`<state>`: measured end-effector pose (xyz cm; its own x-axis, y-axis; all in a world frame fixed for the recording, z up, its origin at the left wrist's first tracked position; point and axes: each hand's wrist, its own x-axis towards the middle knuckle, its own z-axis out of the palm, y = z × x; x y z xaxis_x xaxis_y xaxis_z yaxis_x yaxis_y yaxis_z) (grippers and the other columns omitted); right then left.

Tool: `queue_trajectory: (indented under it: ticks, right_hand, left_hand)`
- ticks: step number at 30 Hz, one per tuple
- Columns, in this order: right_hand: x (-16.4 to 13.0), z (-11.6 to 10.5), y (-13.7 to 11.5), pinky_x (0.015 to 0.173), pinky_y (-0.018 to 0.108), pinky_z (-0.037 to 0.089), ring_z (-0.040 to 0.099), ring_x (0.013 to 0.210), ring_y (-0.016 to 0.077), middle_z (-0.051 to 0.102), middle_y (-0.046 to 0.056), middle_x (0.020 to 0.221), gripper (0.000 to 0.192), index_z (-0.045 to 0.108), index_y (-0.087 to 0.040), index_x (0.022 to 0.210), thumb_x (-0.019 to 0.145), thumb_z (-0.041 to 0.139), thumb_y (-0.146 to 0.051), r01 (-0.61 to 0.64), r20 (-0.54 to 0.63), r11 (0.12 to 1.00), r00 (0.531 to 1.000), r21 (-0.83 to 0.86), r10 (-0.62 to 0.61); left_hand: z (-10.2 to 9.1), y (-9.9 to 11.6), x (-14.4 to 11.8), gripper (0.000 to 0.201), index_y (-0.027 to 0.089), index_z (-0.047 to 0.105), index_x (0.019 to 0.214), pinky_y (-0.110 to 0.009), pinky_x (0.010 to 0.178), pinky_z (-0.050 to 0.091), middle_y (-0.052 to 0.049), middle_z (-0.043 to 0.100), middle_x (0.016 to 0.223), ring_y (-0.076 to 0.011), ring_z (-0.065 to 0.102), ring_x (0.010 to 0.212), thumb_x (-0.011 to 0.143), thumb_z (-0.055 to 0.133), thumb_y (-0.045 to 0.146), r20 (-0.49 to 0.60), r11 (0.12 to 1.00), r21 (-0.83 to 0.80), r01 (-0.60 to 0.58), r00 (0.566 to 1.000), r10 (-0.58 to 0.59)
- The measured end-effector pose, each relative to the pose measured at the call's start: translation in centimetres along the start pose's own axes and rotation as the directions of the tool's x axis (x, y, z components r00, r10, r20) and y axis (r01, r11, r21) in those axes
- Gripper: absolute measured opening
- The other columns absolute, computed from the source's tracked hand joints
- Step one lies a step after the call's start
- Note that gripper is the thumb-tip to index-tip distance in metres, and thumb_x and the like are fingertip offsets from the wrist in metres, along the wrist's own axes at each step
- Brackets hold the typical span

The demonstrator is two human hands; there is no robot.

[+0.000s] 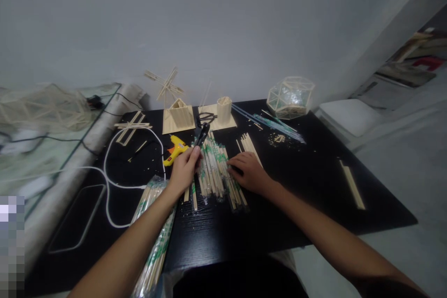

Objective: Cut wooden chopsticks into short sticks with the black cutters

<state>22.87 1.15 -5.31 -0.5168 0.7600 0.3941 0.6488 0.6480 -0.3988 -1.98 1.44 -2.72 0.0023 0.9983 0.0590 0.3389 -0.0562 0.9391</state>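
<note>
I look down on a black table (314, 205). Taking the yellow glue gun (175, 149) as my landmark: far to its right, at the table's back edge, sits a faceted stick-frame dome (290, 98). Just behind the gun stands a small stick-built windmill house (177, 112), and beside that a stick cup on a flat base (224, 111). A white cord (111, 163) loops away to the gun's left. Below the gun and toward me, a long packet of wrapped chopsticks (155, 237) lies under my left forearm. Just right of the gun a spread of wrapped chopsticks (216, 172) covers the table. My left hand (186, 168) is clenched around black-handled pliers (201, 135), which point away from me. My right hand (248, 172) rests flat, fingers released, on the spread's right edge.
</note>
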Motion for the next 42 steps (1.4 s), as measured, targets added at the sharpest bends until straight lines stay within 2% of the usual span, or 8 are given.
queue_trajectory:
  ticks: [8,12,16,19,27,32,38,42]
  right_hand:
    - [0.2,0.1,-0.1,0.09,0.041,0.044,0.064,0.1,0.0241,0.074,0.009,0.105,0.018,0.077,-0.02,0.105,0.095,0.062,-0.022,-0.014,-0.022,0.999,1.0,0.032,0.015]
    - [3.3,0.0,0.3,0.089,0.039,0.046,0.064,0.097,0.0245,0.074,0.009,0.102,0.018,0.076,-0.019,0.106,0.096,0.063,-0.027,-0.084,0.008,0.996,0.996,0.019,0.084]
    - [7.5,0.7,0.7,0.09,0.04,0.045,0.063,0.099,0.026,0.074,0.01,0.107,0.022,0.075,-0.02,0.113,0.097,0.063,-0.028,-0.166,0.118,0.981,0.977,-0.098,0.177]
    - [9.2,1.6,0.9,0.089,0.038,0.044,0.064,0.101,0.0257,0.074,0.009,0.106,0.019,0.077,-0.02,0.107,0.098,0.062,-0.027,-0.209,0.169,0.967,0.958,-0.148,0.233]
    - [9.9,2.3,0.9,0.087,0.036,0.04,0.06,0.101,0.0255,0.073,0.011,0.103,0.016,0.074,-0.016,0.097,0.1,0.059,-0.023,-0.228,0.163,0.953,0.951,-0.199,0.262]
    - [11.4,2.2,0.9,0.09,0.03,0.039,0.061,0.102,0.0211,0.073,0.009,0.106,0.017,0.073,-0.016,0.099,0.101,0.058,-0.024,-0.193,0.114,0.976,0.972,-0.101,0.204]
    - [12.6,2.8,1.0,0.087,0.028,0.04,0.063,0.1,0.0211,0.072,0.011,0.105,0.019,0.074,-0.015,0.099,0.101,0.057,-0.024,-0.197,0.196,0.965,0.954,-0.171,0.229]
    - [12.7,3.4,0.8,0.09,0.034,0.042,0.062,0.104,0.0267,0.069,0.017,0.11,0.022,0.07,-0.01,0.105,0.102,0.05,-0.019,-0.222,0.215,0.949,0.938,-0.223,0.27]
  left_hand:
    - [0.0,0.2,-0.1,0.054,0.019,0.061,0.078,-0.025,0.052,0.038,0.002,0.053,0.061,-0.0134,0.049,0.054,0.095,0.042,0.067,-0.005,0.999,0.022,-0.032,0.999,0.032]
    - [0.0,0.0,-0.1,0.053,0.019,0.06,0.077,-0.025,0.054,0.038,0.002,0.053,0.062,-0.0133,0.049,0.056,0.097,0.041,0.064,-0.021,0.998,0.023,-0.058,0.998,0.058]
    - [-0.1,-0.1,-0.2,0.053,0.019,0.06,0.079,-0.025,0.053,0.037,0.002,0.053,0.062,-0.0133,0.048,0.055,0.097,0.04,0.064,-0.03,0.999,0.022,-0.041,0.999,0.042]
    - [-0.2,-0.1,-0.2,0.054,0.019,0.061,0.079,-0.025,0.054,0.038,0.002,0.053,0.062,-0.0138,0.05,0.056,0.098,0.039,0.065,-0.029,0.998,0.048,-0.043,0.999,0.044]
    - [-0.1,0.0,-0.1,0.053,0.019,0.06,0.078,-0.025,0.055,0.038,0.002,0.054,0.062,-0.0139,0.052,0.058,0.098,0.041,0.064,-0.026,0.996,0.059,-0.071,0.997,0.072]
    - [-0.2,0.0,-0.2,0.052,0.019,0.061,0.078,-0.024,0.054,0.037,0.001,0.054,0.063,-0.0137,0.052,0.058,0.099,0.04,0.063,-0.041,0.994,0.056,-0.09,0.995,0.092]
    - [-0.3,-0.1,-0.1,0.053,0.019,0.061,0.077,-0.024,0.055,0.037,0.001,0.055,0.062,-0.0141,0.052,0.058,0.099,0.04,0.062,-0.04,0.991,0.085,-0.1,0.994,0.103]
    - [-0.3,0.0,0.0,0.053,0.019,0.061,0.077,-0.025,0.055,0.037,0.002,0.054,0.061,-0.014,0.052,0.057,0.098,0.041,0.063,-0.035,0.991,0.092,-0.096,0.994,0.1]
